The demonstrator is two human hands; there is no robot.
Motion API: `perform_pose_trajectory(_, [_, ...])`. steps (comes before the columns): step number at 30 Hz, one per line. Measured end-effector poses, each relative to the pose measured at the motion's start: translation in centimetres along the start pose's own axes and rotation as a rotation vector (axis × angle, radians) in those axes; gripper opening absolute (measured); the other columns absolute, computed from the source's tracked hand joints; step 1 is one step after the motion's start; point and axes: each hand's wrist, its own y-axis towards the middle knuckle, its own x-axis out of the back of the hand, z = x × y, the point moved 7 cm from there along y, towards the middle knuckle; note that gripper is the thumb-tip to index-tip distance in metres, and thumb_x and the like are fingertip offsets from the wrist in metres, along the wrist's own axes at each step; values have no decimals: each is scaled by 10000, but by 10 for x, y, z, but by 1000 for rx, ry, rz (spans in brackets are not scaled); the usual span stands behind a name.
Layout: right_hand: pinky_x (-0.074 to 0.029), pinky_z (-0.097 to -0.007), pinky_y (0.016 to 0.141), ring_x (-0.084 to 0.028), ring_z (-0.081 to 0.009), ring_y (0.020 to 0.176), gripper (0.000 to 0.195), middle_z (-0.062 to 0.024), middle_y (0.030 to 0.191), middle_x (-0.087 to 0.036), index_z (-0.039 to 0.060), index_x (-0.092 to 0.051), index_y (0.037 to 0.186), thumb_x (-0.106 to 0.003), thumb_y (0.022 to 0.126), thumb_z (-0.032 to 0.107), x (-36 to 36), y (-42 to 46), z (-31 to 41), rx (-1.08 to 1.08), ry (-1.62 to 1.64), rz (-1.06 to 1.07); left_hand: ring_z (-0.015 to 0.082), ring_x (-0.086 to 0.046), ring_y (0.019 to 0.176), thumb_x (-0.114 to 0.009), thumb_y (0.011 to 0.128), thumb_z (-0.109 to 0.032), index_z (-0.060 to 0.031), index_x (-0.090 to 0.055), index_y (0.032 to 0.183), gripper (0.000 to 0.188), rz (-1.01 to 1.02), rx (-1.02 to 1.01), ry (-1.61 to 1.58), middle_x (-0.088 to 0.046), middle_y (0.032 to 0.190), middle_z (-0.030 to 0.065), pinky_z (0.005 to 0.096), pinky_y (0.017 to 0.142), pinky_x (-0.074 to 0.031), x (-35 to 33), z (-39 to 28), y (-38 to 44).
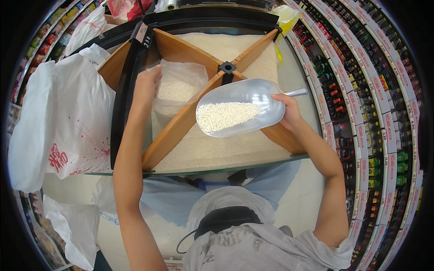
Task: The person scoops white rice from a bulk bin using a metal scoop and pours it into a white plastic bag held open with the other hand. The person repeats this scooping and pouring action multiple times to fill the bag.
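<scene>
In my right hand (288, 110) is a clear plastic scoop (240, 89), gripped where its bowl meets the handle. A layer of white rice-like grain (227, 117) lies in the scoop, which hangs over the front compartment of a divided bin. My left hand (149, 79) pinches the rim of a thin clear plastic bag (195, 71) above the left compartment. Some of the same pale grain (176, 91) rests in that bag. Wooden dividers (183, 130) cross at a black centre post (227, 67). Pale grain (217, 152) fills the front compartment beneath the scoop.
White plastic sacks (81, 115) with red print stand against the bin's black left rail (123, 95). A yellow-and-white plastic bag (286, 18) hangs at the far right corner. Shelves of bottles (376, 111) with price strips curve along the right. Another white bag (73, 227) is at lower left.
</scene>
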Motion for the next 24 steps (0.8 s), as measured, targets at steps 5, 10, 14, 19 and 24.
perform_pose_trajectory(5, [-471, -345, 938, -626, -226, 1007, 404, -123, 1069, -650, -6, -545, 1187, -513, 864, 235, 5, -7, 0, -117, 84, 33, 15, -228, 489, -555, 897, -372, -205, -418, 616, 354, -6, -30, -15, -307, 569, -122, 225, 459, -146, 0, -1, -1])
perform_pose_trajectory(10, [-531, -399, 772, -646, -231, 935, 408, -127, 1022, -667, -16, -575, 1123, -498, 875, 298, 16, -10, 5, -18, 68, -177, 21, -276, 478, -562, 896, -325, -162, -487, 687, 276, 23, -11, -7, -347, 581, -106, 228, 431, -185, 4, 3, 3])
perform_pose_trajectory(14, [-543, -457, 574, -658, -253, 872, 424, -137, 1007, -662, -29, -570, 1113, -509, 871, 314, 21, -3, 13, 152, 25, -247, 26, -238, 485, -555, 898, -374, -198, -459, 639, 328, 20, -16, -10, -316, 565, -116, 229, 456, -161, 0, 3, 3])
perform_pose_trajectory(19, [-556, -445, 474, -657, -270, 854, 457, -147, 1018, -625, -10, -493, 1211, -510, 873, 298, 6, -6, 29, 133, -65, -271, 32, -252, 479, -551, 902, -375, -188, -466, 640, 333, 21, -35, -30, -325, 556, -110, 235, 454, -172, 3, 4, 3])
perform_pose_trajectory(24, [-579, -358, 467, -649, -246, 884, 528, -144, 1103, -579, 49, -414, 1342, -500, 890, 306, -27, 2, 79, 263, -364, -258, 44, -252, 470, -546, 902, -338, -159, -453, 629, 339, 30, -53, -65, -323, 544, -93, 240, 450, -183, -1, 1, 2])
